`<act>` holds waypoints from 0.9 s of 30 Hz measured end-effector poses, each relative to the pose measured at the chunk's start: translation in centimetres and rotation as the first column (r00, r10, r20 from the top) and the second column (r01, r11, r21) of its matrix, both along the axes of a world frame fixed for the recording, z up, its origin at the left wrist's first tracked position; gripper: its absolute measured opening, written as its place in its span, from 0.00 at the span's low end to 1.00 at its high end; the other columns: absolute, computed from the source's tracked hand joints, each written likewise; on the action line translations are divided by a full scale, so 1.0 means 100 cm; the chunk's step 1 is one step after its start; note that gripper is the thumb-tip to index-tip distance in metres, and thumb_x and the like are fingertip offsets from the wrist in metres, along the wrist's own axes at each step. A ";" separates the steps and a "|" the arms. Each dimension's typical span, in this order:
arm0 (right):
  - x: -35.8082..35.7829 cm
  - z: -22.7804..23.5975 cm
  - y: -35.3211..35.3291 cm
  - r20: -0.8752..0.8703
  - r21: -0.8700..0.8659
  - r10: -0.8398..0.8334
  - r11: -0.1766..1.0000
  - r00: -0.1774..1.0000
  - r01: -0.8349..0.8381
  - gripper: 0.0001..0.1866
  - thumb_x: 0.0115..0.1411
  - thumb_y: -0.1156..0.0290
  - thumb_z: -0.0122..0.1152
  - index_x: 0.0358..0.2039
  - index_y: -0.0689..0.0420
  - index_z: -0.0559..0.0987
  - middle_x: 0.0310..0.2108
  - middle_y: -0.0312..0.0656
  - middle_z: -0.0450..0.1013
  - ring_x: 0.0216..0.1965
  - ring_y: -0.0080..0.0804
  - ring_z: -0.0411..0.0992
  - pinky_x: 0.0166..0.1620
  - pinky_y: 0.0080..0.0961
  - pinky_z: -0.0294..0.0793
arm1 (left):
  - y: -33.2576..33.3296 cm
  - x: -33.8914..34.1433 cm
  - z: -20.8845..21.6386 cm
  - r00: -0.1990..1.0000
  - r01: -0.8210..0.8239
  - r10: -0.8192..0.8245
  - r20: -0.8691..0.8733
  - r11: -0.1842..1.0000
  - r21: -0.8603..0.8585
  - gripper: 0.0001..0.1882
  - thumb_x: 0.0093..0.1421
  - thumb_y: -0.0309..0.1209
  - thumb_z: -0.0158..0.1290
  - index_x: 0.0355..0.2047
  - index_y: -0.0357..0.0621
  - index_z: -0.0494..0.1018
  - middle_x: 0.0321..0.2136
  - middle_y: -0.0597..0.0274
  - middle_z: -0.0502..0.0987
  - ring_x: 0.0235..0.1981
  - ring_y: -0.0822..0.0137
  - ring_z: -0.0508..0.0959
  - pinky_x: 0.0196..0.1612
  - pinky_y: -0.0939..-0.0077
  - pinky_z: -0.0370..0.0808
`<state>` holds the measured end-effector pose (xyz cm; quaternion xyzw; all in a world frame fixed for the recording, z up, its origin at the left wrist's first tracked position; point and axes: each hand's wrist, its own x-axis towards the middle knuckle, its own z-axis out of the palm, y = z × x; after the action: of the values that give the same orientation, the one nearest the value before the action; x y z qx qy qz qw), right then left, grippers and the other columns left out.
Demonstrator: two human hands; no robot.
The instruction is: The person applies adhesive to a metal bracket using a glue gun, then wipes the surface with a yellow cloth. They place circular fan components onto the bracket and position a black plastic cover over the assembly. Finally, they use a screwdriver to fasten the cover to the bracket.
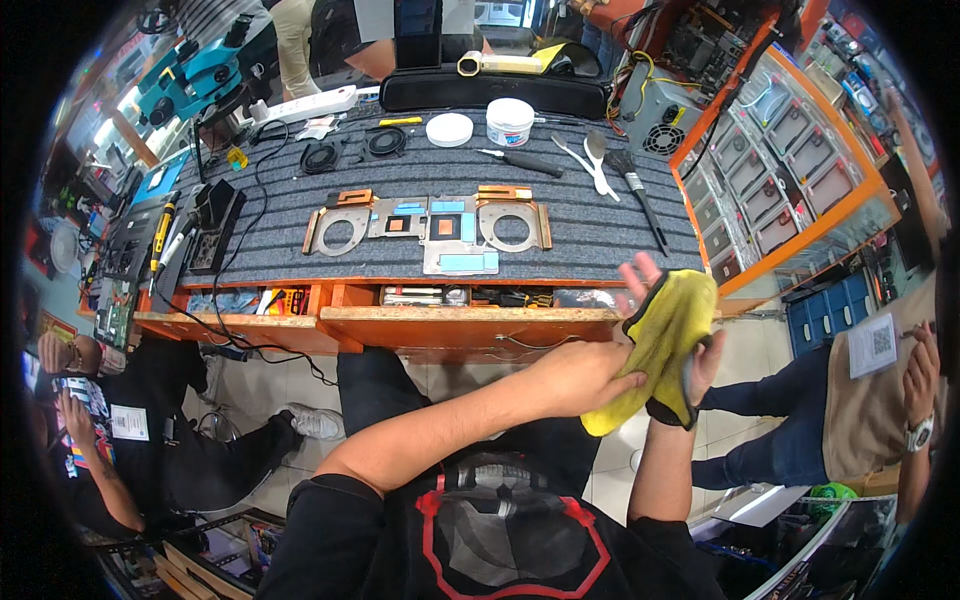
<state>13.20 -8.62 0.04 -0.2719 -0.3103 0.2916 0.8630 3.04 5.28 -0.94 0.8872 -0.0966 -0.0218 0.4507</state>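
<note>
A yellow microfibre cloth (pixel 665 335) with dark edging lies across my right hand (pixel 708 365), over the palm. The fingertips of that hand stick out stretched past the cloth's upper edge, and its thumb side shows at the right. My left hand (pixel 605 378) reaches across from the left and grips the cloth's lower left part, thumb on top. Beyond both hands, on the grey striped mat (pixel 350 260), lies a metal heatsink plate (pixel 455 235) with two round fan openings, copper pieces and light-blue thermal pads. The cloth hides most of my right palm.
A white tub (pixel 510 122), its white lid (pixel 449 130), a black-handled tool (pixel 530 163), white tweezers (pixel 585 165), and a black brush (pixel 640 195) lie behind the plate. Partly open drawers (pixel 470 318) jut below the mat. A teal microscope (pixel 195 80) stands far left; people stand either side.
</note>
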 end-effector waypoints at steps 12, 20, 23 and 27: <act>0.009 0.009 0.050 -0.145 -0.185 0.382 0.896 0.913 -0.404 0.30 0.65 0.57 0.59 0.58 0.68 0.69 0.37 0.57 0.76 0.30 0.40 0.76 0.33 0.31 0.77 | 0.131 -0.011 0.054 0.989 -0.020 0.101 0.110 0.818 -0.575 0.29 0.66 0.38 0.62 0.65 0.43 0.70 0.64 0.53 0.69 0.66 0.62 0.69 0.66 0.65 0.67; 0.019 0.015 0.044 -0.156 -0.250 0.475 0.829 0.866 -0.500 0.23 0.69 0.61 0.52 0.57 0.65 0.73 0.48 0.49 0.79 0.46 0.37 0.79 0.52 0.33 0.78 | 0.132 0.003 0.054 0.995 0.010 -0.086 -0.039 0.509 -0.861 0.08 0.70 0.29 0.56 0.45 0.42 0.69 0.46 0.59 0.77 0.50 0.70 0.77 0.54 0.68 0.76; 0.017 0.013 0.035 -0.269 -0.206 0.328 0.899 0.906 -0.387 0.22 0.70 0.61 0.52 0.56 0.64 0.75 0.50 0.49 0.78 0.50 0.35 0.78 0.56 0.33 0.77 | 0.116 -0.002 0.071 0.999 -0.016 -0.019 -0.044 0.739 -0.674 0.21 0.66 0.34 0.63 0.53 0.40 0.69 0.42 0.65 0.75 0.47 0.73 0.75 0.53 0.73 0.73; 0.001 0.025 0.037 -0.166 -0.347 0.158 0.914 0.973 -0.208 0.22 0.70 0.64 0.54 0.58 0.67 0.74 0.51 0.46 0.78 0.51 0.34 0.78 0.57 0.33 0.76 | 0.102 0.002 0.052 0.988 -0.125 0.152 0.004 0.828 -0.547 0.24 0.63 0.42 0.66 0.51 0.40 0.73 0.41 0.67 0.75 0.42 0.75 0.75 0.45 0.77 0.74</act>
<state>13.35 -4.94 2.53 -0.3757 -0.2164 0.4412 0.7857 3.24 15.49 4.29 0.7271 -0.0451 0.0603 0.6824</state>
